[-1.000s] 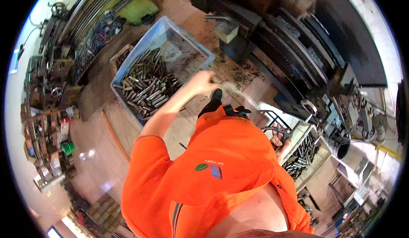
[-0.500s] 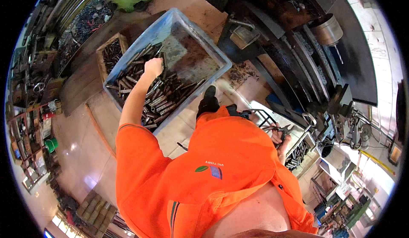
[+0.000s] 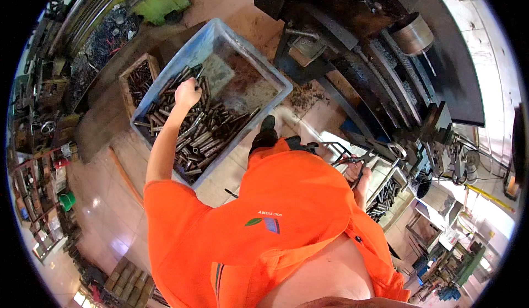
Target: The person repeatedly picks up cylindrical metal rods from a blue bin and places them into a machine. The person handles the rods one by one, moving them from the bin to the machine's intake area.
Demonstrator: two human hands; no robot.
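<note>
My left hand (image 3: 188, 93) reaches into a large blue plastic crate (image 3: 278, 96). Its fingers are closed above the heap of short metal tubes (image 3: 204, 140), and a dark bit shows at the fingertips, too small to name. At my right side, my right hand (image 3: 354, 171) is wrapped round a pair of pliers (image 3: 368, 158), whose jaws point away to the right. Close by that hand sits a pale tray (image 3: 405, 185) with several short metal pieces (image 3: 386, 198) in it.
Beyond the crate's left side stands a wooden box (image 3: 128, 96) of small metal parts. A dark lathe-like machine (image 3: 352, 49) fills the far right. On the floor to the left lies an orange-brown strip (image 3: 125, 176); stacked blocks (image 3: 129, 280) are lower left.
My left hand has shifted slightly left and toward me over the tube heap, its fist turned. My right hand still grips the pliers. The whole view has moved a little.
</note>
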